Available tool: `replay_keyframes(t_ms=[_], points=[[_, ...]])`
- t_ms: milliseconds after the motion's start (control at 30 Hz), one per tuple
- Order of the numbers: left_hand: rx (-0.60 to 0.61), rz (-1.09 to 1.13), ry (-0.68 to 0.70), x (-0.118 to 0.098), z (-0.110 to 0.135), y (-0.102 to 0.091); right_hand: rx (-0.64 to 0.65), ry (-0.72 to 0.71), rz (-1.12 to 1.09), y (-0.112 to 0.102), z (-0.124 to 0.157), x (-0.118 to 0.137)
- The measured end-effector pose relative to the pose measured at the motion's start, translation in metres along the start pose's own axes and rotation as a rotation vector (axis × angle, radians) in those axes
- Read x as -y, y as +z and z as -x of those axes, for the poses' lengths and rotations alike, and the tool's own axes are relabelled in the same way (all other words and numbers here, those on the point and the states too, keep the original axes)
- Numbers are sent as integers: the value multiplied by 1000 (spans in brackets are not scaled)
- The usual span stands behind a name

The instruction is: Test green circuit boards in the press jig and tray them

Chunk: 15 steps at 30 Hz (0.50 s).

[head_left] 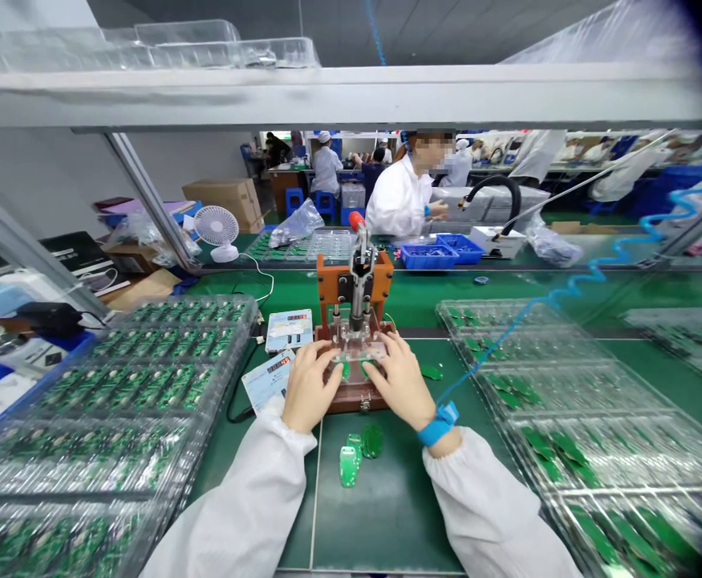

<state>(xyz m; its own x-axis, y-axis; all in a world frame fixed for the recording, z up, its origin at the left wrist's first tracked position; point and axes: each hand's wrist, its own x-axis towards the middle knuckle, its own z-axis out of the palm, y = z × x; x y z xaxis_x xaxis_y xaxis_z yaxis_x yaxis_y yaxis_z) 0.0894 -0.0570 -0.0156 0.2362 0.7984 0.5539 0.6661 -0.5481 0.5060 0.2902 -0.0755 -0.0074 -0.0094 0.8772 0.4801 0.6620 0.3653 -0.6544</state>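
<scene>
1. Your left grip [311,385] and right grip [402,381] are open, fingers curved, with the fingertips on the clear plate [356,349] of the orange-framed press jig [354,289]. Neither is clenched. Cannot tell whether you are pinching the plate or only steadying it.
2. A green circuit board [343,368] sits at the jig base between your hands, below the press column, apparently placed there to stay aligned under it.
3. Loose green boards [351,453] lie on the green bench mat [387,518] just in front of the jig, with another [431,372] just to its right, seemingly kept within short reach.
4. Clear trays of green boards flank you, left [115,385] and right [567,401], likely so that each hand can reach one.
5. The blue wrist strap [438,424] on your right wrist, with its coiled cord [585,277], is probably there for static protection.
</scene>
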Motion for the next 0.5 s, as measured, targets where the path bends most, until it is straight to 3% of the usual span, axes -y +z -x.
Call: replay_keyframes(t_ms=[200,333,400,500], points=[[-90,125,-48,-2,5,-3,105,71,-155,-12,-4,9],[-191,152,-194,-10,36,-13,108,186,-264,-33,25,25],[-164,143,-203,-16,59,-19,139,208,-315,-41,47,37],[27,133,-96,-29,94,-22,238,264,-484,-49,81,55]])
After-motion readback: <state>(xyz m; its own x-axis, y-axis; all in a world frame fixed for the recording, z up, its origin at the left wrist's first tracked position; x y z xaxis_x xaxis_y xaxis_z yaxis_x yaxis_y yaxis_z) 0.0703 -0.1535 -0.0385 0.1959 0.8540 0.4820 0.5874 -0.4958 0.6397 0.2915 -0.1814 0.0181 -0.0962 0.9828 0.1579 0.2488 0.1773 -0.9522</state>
